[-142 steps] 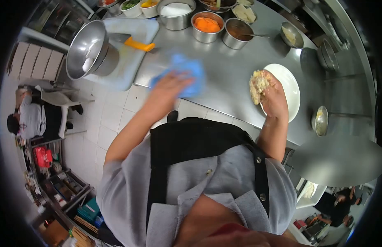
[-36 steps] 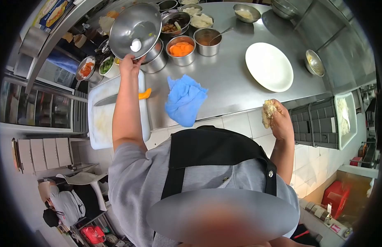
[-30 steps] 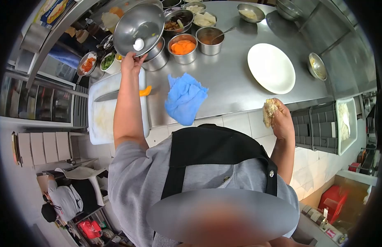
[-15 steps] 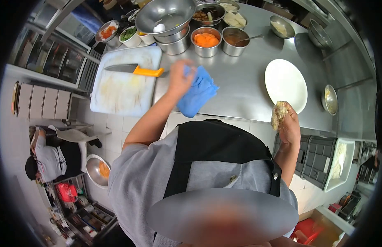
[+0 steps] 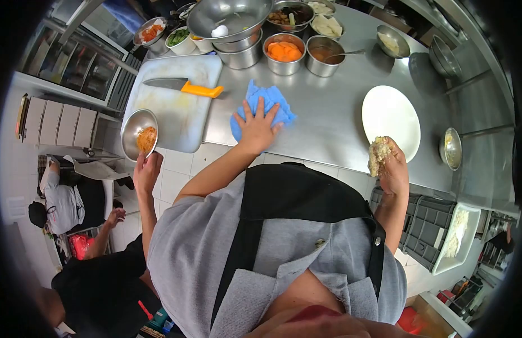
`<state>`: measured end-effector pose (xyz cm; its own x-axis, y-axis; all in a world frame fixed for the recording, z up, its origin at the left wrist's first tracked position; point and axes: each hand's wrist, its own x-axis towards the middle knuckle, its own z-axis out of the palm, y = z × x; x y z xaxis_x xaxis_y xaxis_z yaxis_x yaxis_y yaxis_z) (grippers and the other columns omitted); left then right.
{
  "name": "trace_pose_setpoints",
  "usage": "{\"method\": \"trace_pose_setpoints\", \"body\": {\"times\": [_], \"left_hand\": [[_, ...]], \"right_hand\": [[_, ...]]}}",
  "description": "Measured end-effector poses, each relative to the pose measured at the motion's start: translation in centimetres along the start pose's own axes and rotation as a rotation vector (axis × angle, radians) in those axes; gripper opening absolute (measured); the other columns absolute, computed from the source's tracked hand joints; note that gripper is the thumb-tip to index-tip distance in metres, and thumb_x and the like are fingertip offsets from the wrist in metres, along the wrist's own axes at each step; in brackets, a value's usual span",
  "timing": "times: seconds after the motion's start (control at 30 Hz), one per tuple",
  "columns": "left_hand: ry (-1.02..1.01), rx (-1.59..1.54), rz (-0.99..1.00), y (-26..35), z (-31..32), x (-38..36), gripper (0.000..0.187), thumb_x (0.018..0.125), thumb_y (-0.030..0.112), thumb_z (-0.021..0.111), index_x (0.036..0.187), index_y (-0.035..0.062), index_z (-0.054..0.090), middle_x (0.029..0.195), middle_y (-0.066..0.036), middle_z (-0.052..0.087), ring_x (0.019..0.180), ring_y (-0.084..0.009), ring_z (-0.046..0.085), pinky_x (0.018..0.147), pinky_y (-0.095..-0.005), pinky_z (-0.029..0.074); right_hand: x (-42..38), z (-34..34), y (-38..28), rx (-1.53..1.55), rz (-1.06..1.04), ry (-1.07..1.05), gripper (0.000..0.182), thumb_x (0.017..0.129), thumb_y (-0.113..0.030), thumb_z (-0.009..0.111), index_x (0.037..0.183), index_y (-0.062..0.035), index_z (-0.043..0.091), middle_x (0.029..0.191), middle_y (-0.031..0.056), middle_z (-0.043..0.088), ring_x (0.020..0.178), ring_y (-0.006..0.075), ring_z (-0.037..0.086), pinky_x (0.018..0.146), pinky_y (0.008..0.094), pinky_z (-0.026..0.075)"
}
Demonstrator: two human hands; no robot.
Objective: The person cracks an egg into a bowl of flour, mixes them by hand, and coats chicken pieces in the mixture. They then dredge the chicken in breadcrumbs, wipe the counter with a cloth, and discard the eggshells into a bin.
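My left hand point(image 5: 256, 125) lies flat, fingers spread, on a blue cloth point(image 5: 266, 100) on the steel counter point(image 5: 323, 118). My right hand point(image 5: 391, 164) is closed around a lump of pale crumbly mixture point(image 5: 378, 154), held at the counter's near edge just below a white plate point(image 5: 391, 119) with nothing on it. A large steel bowl point(image 5: 230, 17) with a white egg in it rests on another container at the back.
A white cutting board point(image 5: 176, 107) carries an orange-handled knife point(image 5: 185, 86). Steel tubs of carrot slices point(image 5: 283, 52), sauce point(image 5: 324, 55) and other ingredients line the back. A co-worker's hand point(image 5: 147, 172) holds a small steel bowl point(image 5: 139, 134) at the left. Crates stand below right.
My left hand left the big steel bowl and now presses flat on the blue cloth. A co-worker's hand has come in at the left with a small bowl. My right hand keeps its lump.
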<state>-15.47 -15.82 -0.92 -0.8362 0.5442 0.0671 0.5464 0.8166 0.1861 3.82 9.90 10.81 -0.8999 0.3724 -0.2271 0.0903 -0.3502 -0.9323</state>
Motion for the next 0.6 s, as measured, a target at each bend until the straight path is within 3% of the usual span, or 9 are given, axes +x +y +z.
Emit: {"method": "trace_pose_setpoints", "body": {"times": [0.07,0.17,0.27,0.37,0.47,0.57,0.6], "left_hand": [[0.197,0.064,0.102,-1.3,1.9,1.1,0.053,0.08,0.034,0.057,0.126,0.0116,0.044,0.132,-0.018,0.038,0.121,-0.0424,0.032,0.094,-0.059,0.027],[0.256,-0.243,0.085,-4.0,2.4,3.6,0.041,0.078,0.014,0.058,0.117,0.0063,0.049,0.116,-0.018,0.051,0.104,-0.0388,0.047,0.088,-0.0467,0.038],[0.502,-0.321,0.003,-5.0,0.5,6.4,0.038,0.074,0.004,0.057,0.111,0.0035,0.052,0.102,-0.017,0.055,0.096,-0.0364,0.05,0.084,-0.0414,0.041],[0.604,-0.423,-0.032,-5.4,-0.3,10.5,0.04,0.071,0.0,0.058,0.11,0.0011,0.052,0.105,-0.022,0.051,0.096,-0.0368,0.05,0.086,-0.0407,0.041],[0.427,-0.36,-0.147,-5.1,0.7,14.1,0.036,0.073,0.008,0.059,0.108,0.0037,0.054,0.107,-0.019,0.05,0.098,-0.0343,0.05,0.086,-0.042,0.042],[0.086,-0.015,-0.189,-3.6,0.7,14.8,0.037,0.073,0.013,0.06,0.109,0.0039,0.054,0.112,-0.017,0.046,0.103,-0.0334,0.047,0.087,-0.0404,0.043],[0.079,0.0,-0.202,-3.5,1.0,14.9,0.034,0.073,0.015,0.058,0.107,0.0063,0.056,0.113,-0.015,0.045,0.107,-0.0336,0.045,0.086,-0.0411,0.043]], "right_hand": [[-0.1,-0.5,0.1,-0.004,-0.005,-0.008,0.031,0.076,-0.005,0.042,0.105,0.0031,0.05,0.088,0.0069,0.056,0.075,0.0141,0.055,0.065,0.0257,0.046],[-0.4,-0.9,0.0,-0.023,-0.005,-0.024,0.032,0.077,-0.005,0.042,0.107,0.0035,0.049,0.089,0.0073,0.056,0.076,0.0142,0.055,0.065,0.026,0.046],[-0.6,-1.0,-0.1,-0.033,-0.009,0.009,0.032,0.077,-0.006,0.042,0.107,0.0037,0.049,0.09,0.0075,0.056,0.077,0.0142,0.054,0.065,0.0261,0.046],[-0.7,-0.7,-0.5,-0.046,0.002,0.037,0.032,0.077,-0.006,0.043,0.107,0.0036,0.049,0.09,0.0074,0.056,0.077,0.014,0.054,0.065,0.026,0.046],[-0.6,-0.3,-0.5,-0.053,0.004,0.015,0.031,0.078,-0.007,0.043,0.106,0.0034,0.05,0.089,0.0069,0.056,0.076,0.0135,0.054,0.064,0.0255,0.045],[-0.5,-0.3,-0.3,-0.075,0.019,-0.022,0.029,0.078,-0.008,0.044,0.105,0.003,0.05,0.087,0.0061,0.055,0.074,0.0129,0.053,0.062,0.0246,0.045],[-0.4,-0.2,-0.4,-0.096,0.027,-0.026,0.028,0.079,-0.008,0.045,0.105,0.0027,0.05,0.087,0.0059,0.055,0.073,0.0128,0.053,0.061,0.0243,0.044]]}}
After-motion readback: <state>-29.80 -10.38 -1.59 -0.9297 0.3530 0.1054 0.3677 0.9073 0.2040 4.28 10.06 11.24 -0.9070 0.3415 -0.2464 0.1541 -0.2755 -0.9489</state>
